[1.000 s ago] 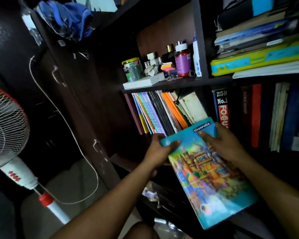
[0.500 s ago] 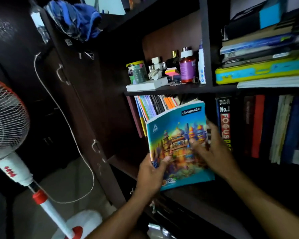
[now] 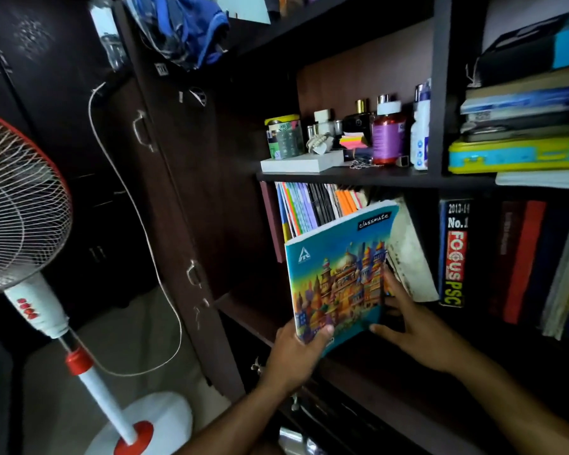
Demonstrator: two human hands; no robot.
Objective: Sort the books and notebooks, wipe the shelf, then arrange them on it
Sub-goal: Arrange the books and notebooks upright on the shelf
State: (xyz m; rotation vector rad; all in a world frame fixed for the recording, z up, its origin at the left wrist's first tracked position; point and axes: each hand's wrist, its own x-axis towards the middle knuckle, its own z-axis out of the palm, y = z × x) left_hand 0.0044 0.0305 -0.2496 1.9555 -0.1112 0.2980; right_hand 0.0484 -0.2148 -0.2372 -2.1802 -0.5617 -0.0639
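Classmate notebook (image 3: 339, 274) upright at shelf (image 3: 342, 176) compartment, before leaning notebooks (image 3: 312, 208). Left hand (image 3: 296, 356) pinching bottom corner; right hand (image 3: 418, 330) fingers spread against right edge.

Notebook (image 3: 337, 277) teal w/ multicolour castle print; fan (image 3: 20, 205) white & red; shelf (image 3: 342, 175) dk brown.

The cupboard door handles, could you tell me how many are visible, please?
2: one handle high on the cupboard door, another handle lower down; more may be hidden in the dark.
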